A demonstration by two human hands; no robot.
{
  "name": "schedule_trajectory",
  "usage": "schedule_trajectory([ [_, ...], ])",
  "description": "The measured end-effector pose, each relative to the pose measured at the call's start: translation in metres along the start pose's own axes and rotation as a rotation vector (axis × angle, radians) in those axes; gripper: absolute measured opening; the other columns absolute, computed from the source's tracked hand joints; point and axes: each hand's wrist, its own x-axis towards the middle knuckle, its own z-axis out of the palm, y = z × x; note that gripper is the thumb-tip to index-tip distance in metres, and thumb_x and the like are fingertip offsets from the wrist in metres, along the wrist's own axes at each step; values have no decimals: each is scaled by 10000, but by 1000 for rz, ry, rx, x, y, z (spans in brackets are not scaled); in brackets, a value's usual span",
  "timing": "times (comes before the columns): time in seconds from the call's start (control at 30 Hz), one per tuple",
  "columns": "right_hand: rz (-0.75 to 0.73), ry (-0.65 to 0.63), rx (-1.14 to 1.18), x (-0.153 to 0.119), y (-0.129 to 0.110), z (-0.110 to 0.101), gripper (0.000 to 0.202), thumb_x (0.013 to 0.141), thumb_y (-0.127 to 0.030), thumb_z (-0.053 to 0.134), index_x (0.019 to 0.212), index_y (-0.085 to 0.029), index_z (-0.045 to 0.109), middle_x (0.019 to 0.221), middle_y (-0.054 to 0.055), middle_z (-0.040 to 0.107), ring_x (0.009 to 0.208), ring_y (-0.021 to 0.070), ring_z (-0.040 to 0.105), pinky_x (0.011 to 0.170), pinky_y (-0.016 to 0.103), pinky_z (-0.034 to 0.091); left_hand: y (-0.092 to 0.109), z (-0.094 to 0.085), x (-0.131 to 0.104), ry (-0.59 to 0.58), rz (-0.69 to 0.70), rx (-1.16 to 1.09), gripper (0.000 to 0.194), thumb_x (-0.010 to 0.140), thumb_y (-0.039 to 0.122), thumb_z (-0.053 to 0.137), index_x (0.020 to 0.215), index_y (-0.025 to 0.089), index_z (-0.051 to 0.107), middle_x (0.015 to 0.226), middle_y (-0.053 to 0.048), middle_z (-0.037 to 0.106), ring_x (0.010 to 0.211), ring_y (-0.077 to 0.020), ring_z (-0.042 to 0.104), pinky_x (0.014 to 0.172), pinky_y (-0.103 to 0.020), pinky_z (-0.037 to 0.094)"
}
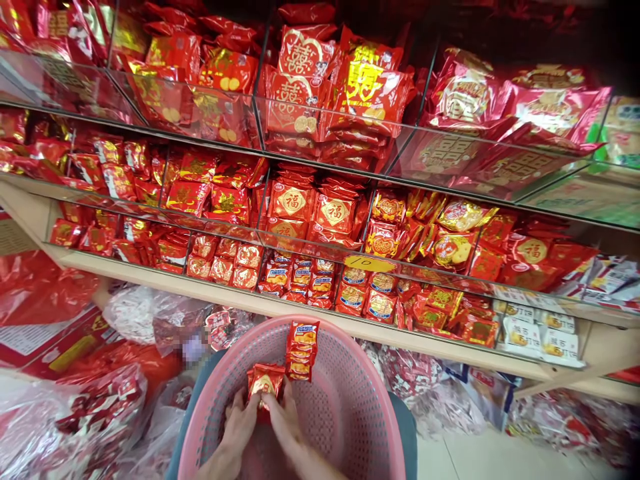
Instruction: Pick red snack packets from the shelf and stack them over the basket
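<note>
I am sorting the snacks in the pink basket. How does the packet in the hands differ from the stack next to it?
The red-gold packet is gripped by the left hand and right hand; the stack of orange packets stands untouched. The packet looks like one piece with gold print; the stack is several packets with blue-white labels. Both are inside the pink basket.

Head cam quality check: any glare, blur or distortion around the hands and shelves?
Head view: glare on the glass shelf fronts and foil packets; edges bowed and soft, top right dark; both hands, left hand and right hand, and the red packet in the pink basket are sharp.
</note>
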Motion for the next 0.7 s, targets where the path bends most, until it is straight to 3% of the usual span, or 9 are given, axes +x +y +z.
schedule_trajectory([
  [0.1,-4,5,4,0,0,-2,519,689,-243,533,1203,-202,471,1220,51,556,1155,193,486,983,304,361,14,0,-4,-50,106,-2,426,714,349,575,1105,183,534,1217,-113,569,1190,-235,473,1006,-322,346],
  [0.3,-27,-76,64,2,-1,-8,441,745,-335,530,1176,-243,500,1143,20,615,1059,185,560,929,311,408,34,5,-10,-230,166,-56,318,765,295,517,1050,164,567,1221,-105,574,1168,-206,501,1014,-300,345],
  [0.57,-45,-23,-48,14,-7,-6,490,685,-451,603,1116,-220,574,1157,54,602,1214,239,428,1010,348,333,26,10,2,-213,144,-81,239,761,260,533,974,167,588,1160,-111,612,1176,-220,496,1005,-308,364],
  [0.7,-20,34,-60,14,1,-4,582,651,-466,623,1168,-210,542,1236,71,548,1278,250,347,1049,378,278,37,6,-3,-119,21,-64,235,777,273,541,985,167,568,1324,-121,483,1285,-206,362,1063,-300,281],
])
